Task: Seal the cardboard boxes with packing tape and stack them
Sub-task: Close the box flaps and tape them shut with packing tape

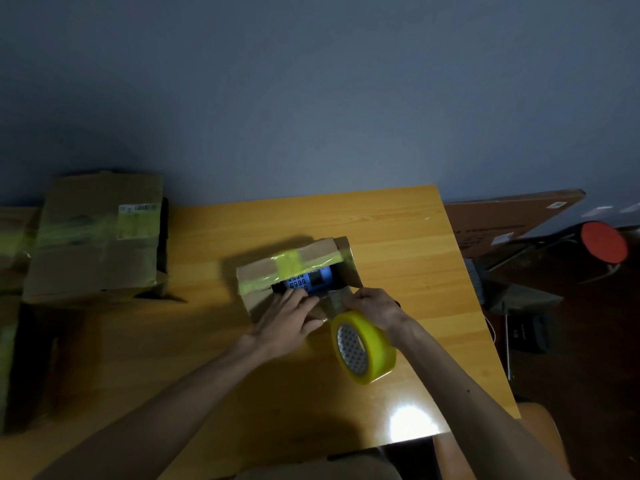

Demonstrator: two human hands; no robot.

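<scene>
A small cardboard box [266, 271] with yellow tape strips lies on the wooden table [398, 244], its near flaps partly apart over a blue item [317, 279] inside. My left hand [289, 322] lies with straight fingers on the near flap. My right hand [375, 306] pinches a clear strip of tape [337, 299] pulled over the flap. The yellow tape roll [363, 346] hangs around my right wrist, beside the box.
A larger taped cardboard box [97, 237] stands at the table's left, with more boxes [14, 244] at the far left edge. Off the table's right edge are a flat brown carton [502, 220], a red-topped stool [604, 240] and floor clutter.
</scene>
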